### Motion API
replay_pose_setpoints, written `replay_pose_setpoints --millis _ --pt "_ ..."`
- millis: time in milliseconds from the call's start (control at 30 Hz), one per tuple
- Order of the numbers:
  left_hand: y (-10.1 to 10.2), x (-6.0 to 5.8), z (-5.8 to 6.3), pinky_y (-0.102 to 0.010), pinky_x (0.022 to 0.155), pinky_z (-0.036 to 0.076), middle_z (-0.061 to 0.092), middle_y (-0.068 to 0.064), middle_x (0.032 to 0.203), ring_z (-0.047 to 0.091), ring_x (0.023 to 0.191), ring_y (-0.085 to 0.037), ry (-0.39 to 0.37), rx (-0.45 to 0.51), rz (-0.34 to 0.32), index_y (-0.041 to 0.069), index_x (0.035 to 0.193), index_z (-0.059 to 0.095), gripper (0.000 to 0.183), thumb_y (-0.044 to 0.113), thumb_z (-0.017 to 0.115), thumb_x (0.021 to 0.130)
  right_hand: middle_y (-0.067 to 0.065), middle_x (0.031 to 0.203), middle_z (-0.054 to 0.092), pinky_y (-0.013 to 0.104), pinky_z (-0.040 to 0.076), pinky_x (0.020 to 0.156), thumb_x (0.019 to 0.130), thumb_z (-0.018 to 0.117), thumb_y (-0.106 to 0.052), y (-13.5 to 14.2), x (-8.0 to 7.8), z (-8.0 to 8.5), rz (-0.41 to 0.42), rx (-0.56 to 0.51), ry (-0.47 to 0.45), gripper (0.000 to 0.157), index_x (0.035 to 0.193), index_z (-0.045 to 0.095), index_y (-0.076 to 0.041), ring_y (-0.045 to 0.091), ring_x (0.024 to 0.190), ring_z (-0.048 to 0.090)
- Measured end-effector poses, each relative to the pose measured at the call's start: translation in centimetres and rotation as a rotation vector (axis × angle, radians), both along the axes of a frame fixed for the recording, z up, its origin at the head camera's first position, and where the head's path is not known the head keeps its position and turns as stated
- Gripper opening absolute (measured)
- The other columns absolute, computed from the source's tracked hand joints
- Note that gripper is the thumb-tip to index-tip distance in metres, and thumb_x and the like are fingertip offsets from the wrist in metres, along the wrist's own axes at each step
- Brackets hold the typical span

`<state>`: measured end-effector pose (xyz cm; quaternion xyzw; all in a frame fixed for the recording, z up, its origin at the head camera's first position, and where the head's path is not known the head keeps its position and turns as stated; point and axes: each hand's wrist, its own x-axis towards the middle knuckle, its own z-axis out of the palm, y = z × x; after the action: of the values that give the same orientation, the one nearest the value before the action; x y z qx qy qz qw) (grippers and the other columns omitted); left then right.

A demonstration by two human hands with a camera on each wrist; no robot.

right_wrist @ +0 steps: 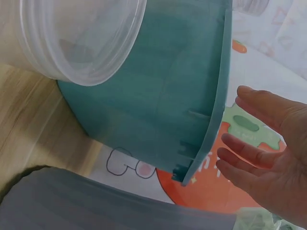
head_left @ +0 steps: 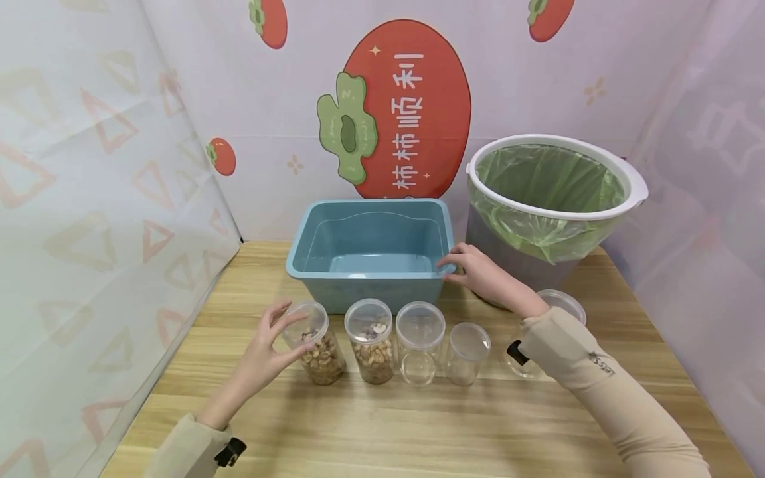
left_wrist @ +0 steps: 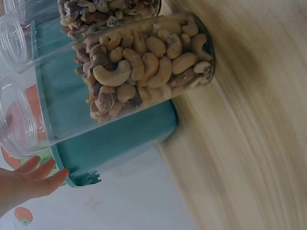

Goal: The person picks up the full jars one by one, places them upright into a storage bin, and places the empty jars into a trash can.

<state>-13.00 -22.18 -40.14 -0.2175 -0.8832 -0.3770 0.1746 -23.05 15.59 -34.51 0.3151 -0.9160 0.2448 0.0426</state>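
Observation:
My left hand [head_left: 271, 345] is spread beside the lid of the leftmost clear jar [head_left: 324, 362], thumb on its near side and fingers on its far side. Cashews and other nuts fill that jar's lower part, plain in the left wrist view. A second jar of nuts [head_left: 375, 362] stands to its right. At the right rim of a blue plastic basin [head_left: 370, 292] is my right hand [head_left: 478, 269]. Its fingers [right_wrist: 249, 153] look loosely bent and apart from the rim in the right wrist view, gripping nothing.
Right of the nut jars stand two clear lidded jars without nuts, a taller jar [head_left: 421, 328] and a smaller jar [head_left: 469, 345]. Another clear jar [head_left: 564, 303] is partly hidden by my right sleeve. A grey bin [head_left: 508, 249] with a green liner stands at the back right of the wooden table [head_left: 382, 438].

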Motion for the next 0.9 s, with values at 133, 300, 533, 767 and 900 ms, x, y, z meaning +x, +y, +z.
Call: replay_pose_setpoints --millis 133,300,533,767,900 --pt "0.1 0.0 -0.3 -0.060 0.085 0.034 0.040 -0.018 0.124 0.040 0.113 -0.036 -0.047 0.037 0.022 0.014 0.113 0.058 0.051 0.013 0.077 0.066 0.010 0.090 0.052 0.040 0.039 0.079 0.077 0.067 -0.009 -0.1 -0.3 -0.4 0.007 -0.022 -0.006 0.017 0.093 0.067 -0.006 0.026 0.088 0.048" --pt "0.7 0.2 -0.2 -0.059 0.084 0.036 0.042 -0.017 0.122 0.040 0.113 -0.036 -0.143 0.109 0.055 0.011 0.112 0.058 0.051 0.010 0.077 0.065 0.010 0.089 0.053 0.041 0.040 0.077 0.075 0.068 -0.008 -0.3 -0.5 -0.8 0.019 -0.029 0.016 0.014 0.089 0.068 -0.006 0.027 0.085 0.049" --pt "2.4 1.1 1.7 -0.055 0.082 0.040 0.044 -0.023 0.116 0.042 0.108 -0.038 -0.133 0.174 0.099 0.000 0.105 0.059 0.047 0.001 0.077 0.062 0.008 0.085 0.053 0.039 0.041 0.073 0.075 0.069 -0.007 -0.5 -0.5 -0.8 0.003 -0.032 0.033 0.013 0.088 0.069 -0.007 0.026 0.083 0.050" --pt "2.5 1.0 2.1 -0.048 0.076 0.046 0.050 -0.021 0.105 0.048 0.098 -0.021 0.015 0.175 0.131 -0.003 0.098 0.061 0.045 -0.006 0.078 0.057 0.007 0.080 0.050 0.036 0.040 0.067 0.074 0.070 -0.007 -0.5 -0.5 -0.8 -0.002 -0.034 0.048 0.013 0.086 0.069 -0.008 0.026 0.078 0.049" --pt "2.0 0.6 3.3 -0.032 0.075 0.049 0.052 -0.019 0.102 0.051 0.092 -0.016 0.106 0.159 0.121 -0.004 0.099 0.060 0.047 -0.008 0.077 0.056 0.007 0.079 0.050 0.035 0.039 0.065 0.074 0.069 -0.008 -0.5 -0.6 -0.8 -0.005 -0.028 0.054 0.012 0.086 0.068 -0.008 0.027 0.077 0.048"
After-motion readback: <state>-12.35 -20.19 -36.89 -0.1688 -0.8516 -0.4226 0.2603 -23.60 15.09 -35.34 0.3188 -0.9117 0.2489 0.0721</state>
